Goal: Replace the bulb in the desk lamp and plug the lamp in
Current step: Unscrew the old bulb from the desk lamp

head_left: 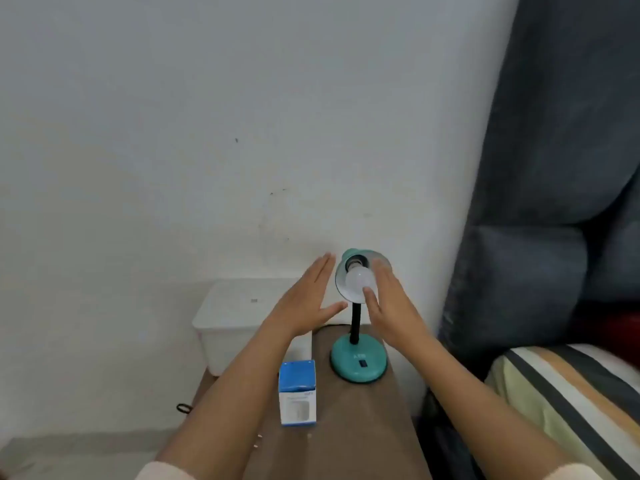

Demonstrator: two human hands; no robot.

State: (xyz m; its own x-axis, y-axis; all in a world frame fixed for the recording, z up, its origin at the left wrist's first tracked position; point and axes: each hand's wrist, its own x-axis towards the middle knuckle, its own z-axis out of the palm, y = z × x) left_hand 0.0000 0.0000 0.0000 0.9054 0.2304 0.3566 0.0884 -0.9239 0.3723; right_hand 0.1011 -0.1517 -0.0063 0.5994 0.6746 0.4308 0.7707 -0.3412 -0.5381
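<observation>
Teal metal desk lamp (358, 363) stood between your spread, empty hands; its white frosted bulb (360, 279) sat socketed, axis tilted toward you. Your right hand (388, 299) touched the bulb with its thumb, nearer than your left hand (304, 299), just beside the shade.

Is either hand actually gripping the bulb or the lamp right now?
Nothing is held. The left hand is open beside the shade; the right hand is open, thumb at the bulb, contact unclear.
</observation>
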